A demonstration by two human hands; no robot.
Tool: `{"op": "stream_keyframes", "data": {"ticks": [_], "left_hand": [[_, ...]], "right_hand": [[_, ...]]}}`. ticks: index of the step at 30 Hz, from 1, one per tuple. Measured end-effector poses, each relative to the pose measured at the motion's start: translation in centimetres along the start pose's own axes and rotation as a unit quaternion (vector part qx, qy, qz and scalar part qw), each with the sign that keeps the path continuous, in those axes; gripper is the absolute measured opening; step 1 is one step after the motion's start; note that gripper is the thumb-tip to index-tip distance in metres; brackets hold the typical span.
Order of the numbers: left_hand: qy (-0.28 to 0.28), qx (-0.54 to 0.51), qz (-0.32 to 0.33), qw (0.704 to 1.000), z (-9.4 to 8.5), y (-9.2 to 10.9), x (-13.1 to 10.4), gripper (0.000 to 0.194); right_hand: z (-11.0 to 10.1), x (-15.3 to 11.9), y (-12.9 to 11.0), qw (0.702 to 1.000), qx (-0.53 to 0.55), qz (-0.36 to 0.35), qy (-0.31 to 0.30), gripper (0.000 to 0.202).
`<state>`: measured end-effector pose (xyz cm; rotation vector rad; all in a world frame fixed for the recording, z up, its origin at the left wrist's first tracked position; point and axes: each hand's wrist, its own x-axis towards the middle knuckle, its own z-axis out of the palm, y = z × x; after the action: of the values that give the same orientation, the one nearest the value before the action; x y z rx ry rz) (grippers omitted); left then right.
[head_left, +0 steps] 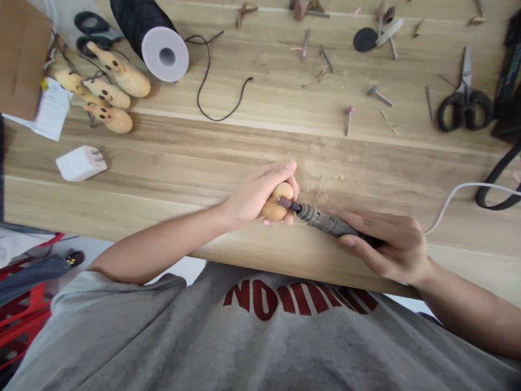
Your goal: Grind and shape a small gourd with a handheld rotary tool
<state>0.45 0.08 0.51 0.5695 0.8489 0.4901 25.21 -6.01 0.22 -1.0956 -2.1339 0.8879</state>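
My left hand [266,190] is closed around a small tan gourd [274,209] with two rounded bulbs, just above the front part of the table. My right hand [386,239] grips a grey rotary tool [321,218] along its body. The tool's brown sanding tip [285,202] reaches the narrow waist between the gourd's bulbs; whether it presses on the surface I cannot tell. Part of the gourd is hidden behind my left fingers. Fine shavings [323,195] lie on the wood beyond the tool.
Several gourds with drawn faces [109,117], a black cord spool [165,51] and a white plug adapter [81,163] are at left. Loose rotary bits [380,96] are scattered at the back. Black-handled scissors [464,103] and a white cable [448,198] lie at right.
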Motion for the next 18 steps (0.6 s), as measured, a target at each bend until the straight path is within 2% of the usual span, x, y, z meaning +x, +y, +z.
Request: {"op": "stream_keyframes", "data": {"ticks": [5, 13, 18], "left_hand": [[-0.001, -0.001, -0.004, 1.000, -0.04, 0.04, 0.00, 0.043], [-0.001, -0.004, -0.009, 1.000, -0.11, 0.10, 0.03, 0.044], [-0.008, -0.016, -0.003, 1.000, -0.13, 0.08, 0.08, 0.043]], "right_hand": [[0.06, -0.22, 0.09, 1.000, -0.003, 0.015, 0.017, 0.034], [-0.02, -0.08, -0.02, 1.000, 0.000, -0.001, -0.003, 0.036], [-0.04, -0.08, -0.03, 1.000, 0.003, 0.007, 0.010, 0.034]]}}
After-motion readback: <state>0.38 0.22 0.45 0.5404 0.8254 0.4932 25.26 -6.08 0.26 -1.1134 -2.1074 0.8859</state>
